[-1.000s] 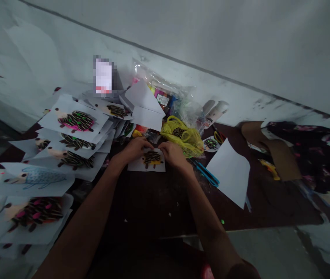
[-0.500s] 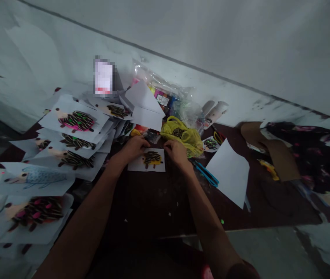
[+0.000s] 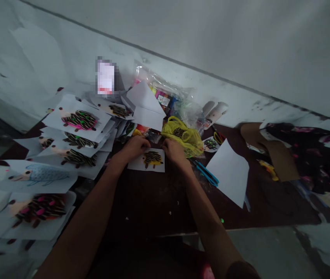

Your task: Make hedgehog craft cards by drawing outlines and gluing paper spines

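Note:
A white sheet with a dark striped hedgehog on a yellow body [image 3: 149,161] lies on the dark wooden table [image 3: 153,201] between my hands. My left hand [image 3: 134,149] rests at the sheet's upper left corner, and my right hand [image 3: 175,152] is curled at its upper right. Whether either hand pinches the paper is hidden. A yellow mesh bag [image 3: 179,135] sits just above my right hand. Blue-handled scissors [image 3: 207,174] lie to its right.
Overlapping hedgehog pictures [image 3: 79,126] and a blue fish drawing [image 3: 42,174] cover the left side. Behind stands a clear plastic bag of coloured packets [image 3: 165,97]. To the right are a loose white sheet [image 3: 228,172], brown cardboard [image 3: 278,159] and dark floral cloth [image 3: 301,155].
My hands sit slightly farther apart than a second ago, with the right hand off the drawing's middle. The view has shifted a little, moving the left-hand pictures slightly right.

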Demonstrator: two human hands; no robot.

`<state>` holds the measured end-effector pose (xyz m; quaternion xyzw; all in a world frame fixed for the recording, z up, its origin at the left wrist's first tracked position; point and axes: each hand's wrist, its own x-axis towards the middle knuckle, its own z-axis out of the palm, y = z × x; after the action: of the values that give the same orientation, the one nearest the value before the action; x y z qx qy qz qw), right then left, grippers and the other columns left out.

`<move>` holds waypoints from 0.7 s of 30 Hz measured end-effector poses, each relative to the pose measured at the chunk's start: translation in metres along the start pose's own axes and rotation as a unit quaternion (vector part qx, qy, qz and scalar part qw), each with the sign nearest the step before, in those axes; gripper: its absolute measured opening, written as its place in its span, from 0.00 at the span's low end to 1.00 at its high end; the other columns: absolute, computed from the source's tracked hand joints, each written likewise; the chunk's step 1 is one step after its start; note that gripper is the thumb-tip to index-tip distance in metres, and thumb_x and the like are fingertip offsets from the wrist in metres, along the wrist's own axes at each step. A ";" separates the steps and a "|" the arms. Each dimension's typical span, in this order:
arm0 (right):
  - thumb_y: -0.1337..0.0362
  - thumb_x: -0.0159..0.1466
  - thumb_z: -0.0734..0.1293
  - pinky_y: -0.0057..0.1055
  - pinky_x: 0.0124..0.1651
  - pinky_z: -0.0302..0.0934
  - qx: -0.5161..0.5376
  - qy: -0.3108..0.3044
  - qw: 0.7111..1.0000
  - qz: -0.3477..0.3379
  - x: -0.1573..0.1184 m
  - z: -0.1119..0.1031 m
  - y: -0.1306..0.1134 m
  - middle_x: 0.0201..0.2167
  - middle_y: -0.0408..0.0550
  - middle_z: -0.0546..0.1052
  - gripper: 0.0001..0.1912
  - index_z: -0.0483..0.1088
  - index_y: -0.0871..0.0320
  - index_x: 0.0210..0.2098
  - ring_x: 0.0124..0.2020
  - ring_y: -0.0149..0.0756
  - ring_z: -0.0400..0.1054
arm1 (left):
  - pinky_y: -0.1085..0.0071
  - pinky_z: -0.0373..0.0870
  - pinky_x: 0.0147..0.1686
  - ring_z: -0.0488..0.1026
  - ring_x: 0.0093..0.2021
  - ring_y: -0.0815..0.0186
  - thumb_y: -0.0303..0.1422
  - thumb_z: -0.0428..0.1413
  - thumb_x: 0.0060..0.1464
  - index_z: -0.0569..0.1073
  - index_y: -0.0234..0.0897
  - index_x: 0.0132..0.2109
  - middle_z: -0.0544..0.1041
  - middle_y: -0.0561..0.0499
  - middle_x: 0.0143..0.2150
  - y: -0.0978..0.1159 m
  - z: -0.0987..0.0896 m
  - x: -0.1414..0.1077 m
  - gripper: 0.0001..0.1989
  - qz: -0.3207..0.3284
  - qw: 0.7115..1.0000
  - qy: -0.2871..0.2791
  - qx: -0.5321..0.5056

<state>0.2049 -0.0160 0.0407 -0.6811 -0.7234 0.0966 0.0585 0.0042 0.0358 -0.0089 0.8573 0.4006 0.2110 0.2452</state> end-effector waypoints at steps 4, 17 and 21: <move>0.69 0.66 0.60 0.34 0.47 0.63 0.056 0.063 0.996 -0.007 -0.009 0.000 0.006 0.41 0.53 0.79 0.12 0.73 0.59 0.44 0.42 0.41 0.71 | 0.71 0.68 0.40 0.74 0.39 0.63 0.22 0.54 0.51 0.83 0.35 0.38 0.81 0.46 0.37 0.003 -0.002 0.000 0.13 -0.004 1.000 -0.006 0.005; 0.67 0.64 0.62 0.37 0.51 0.64 0.212 0.133 0.968 -0.026 -0.053 0.007 0.019 0.42 0.51 0.80 0.13 0.77 0.58 0.43 0.44 0.40 0.72 | 0.71 0.68 0.40 0.74 0.38 0.63 0.24 0.53 0.49 0.83 0.37 0.38 0.82 0.47 0.37 0.000 -0.001 0.000 0.14 -0.004 1.000 -0.003 0.019; 0.64 0.67 0.62 0.34 0.50 0.64 0.208 0.136 0.967 -0.047 -0.065 0.008 0.010 0.41 0.50 0.78 0.12 0.78 0.57 0.41 0.44 0.39 0.71 | 0.72 0.68 0.39 0.74 0.38 0.64 0.24 0.52 0.48 0.83 0.37 0.38 0.82 0.48 0.38 -0.002 0.002 0.001 0.16 -0.003 1.000 0.006 0.022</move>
<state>0.2171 -0.0811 0.0339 -0.6260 -0.7037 0.1490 0.3012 0.0041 0.0371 -0.0114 0.8603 0.4088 0.2063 0.2242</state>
